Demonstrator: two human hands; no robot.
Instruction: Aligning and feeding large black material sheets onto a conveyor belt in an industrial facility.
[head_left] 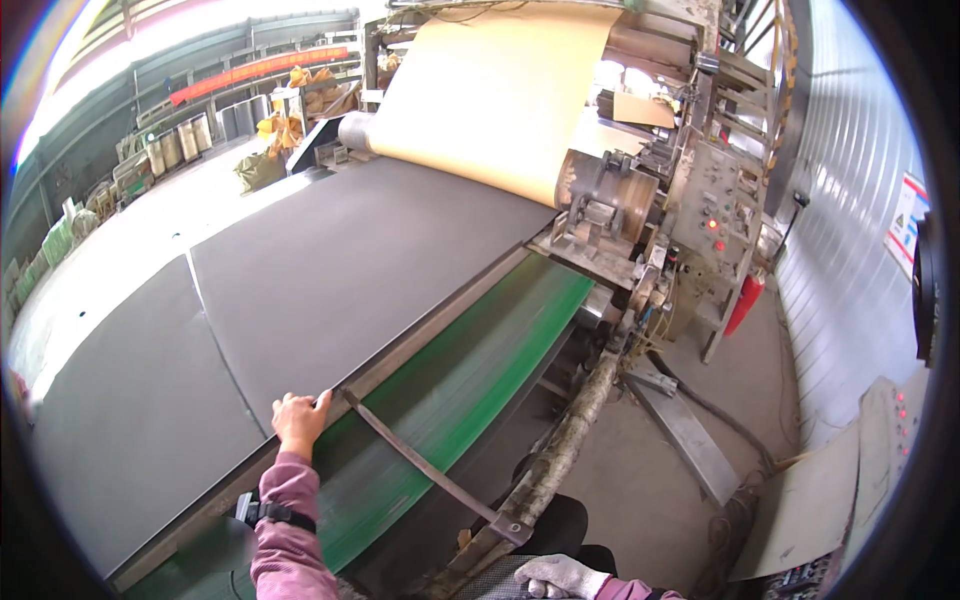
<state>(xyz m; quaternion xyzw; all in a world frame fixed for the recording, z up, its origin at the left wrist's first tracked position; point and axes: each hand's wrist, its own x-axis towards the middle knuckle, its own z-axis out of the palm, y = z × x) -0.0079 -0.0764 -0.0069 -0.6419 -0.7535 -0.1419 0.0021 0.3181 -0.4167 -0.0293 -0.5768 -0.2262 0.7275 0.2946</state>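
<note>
My bare left hand (pixel 299 422) rests at the near edge of a wide dark grey sheet (pixel 370 230), beside a metal side rail (pixel 395 365). Its thumb is apart from the fingers, and it holds nothing I can see. A thin crosswise seam divides the sheet from another dark grey sheet (pixel 130 390) at left. Near the lower edge my right hand (pixel 562 574), in a pale knitted glove, is curled closed; whatever lies inside its fingers is hidden. It sits low beside a grey mesh-like surface (pixel 485 583).
A green belt (pixel 470 370) runs alongside the rail, crossed by a metal bar (pixel 425 462). Yellow-tan sheeting (pixel 490 90) passes over a roller (pixel 605 200) ahead. A control panel (pixel 715 200) with lit red lamps and a worn pipe (pixel 570 435) stand at right.
</note>
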